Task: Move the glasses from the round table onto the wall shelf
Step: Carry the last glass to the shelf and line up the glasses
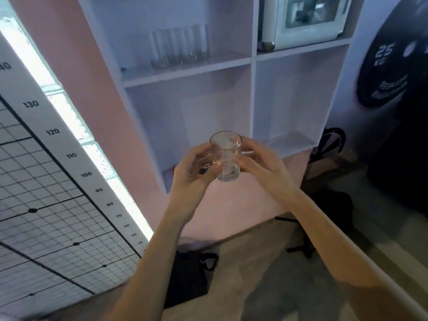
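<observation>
Holding one clear glass (226, 156) upright between them, left hand (196, 167) and right hand (259, 166) are raised in front of the wall shelf (253, 63); fingers of both curl around the glass's sides. Beneath the arms: a dark bag (187, 276) on the floor. To the left: a gridded height chart (46, 205) with printed numbers. Behind the glass: empty lower shelf compartments. Upper left compartment: a row of tall glasses (181, 46), standing, blurred. Far right: a black weight plate (391, 56) marked 25 KG.
</observation>
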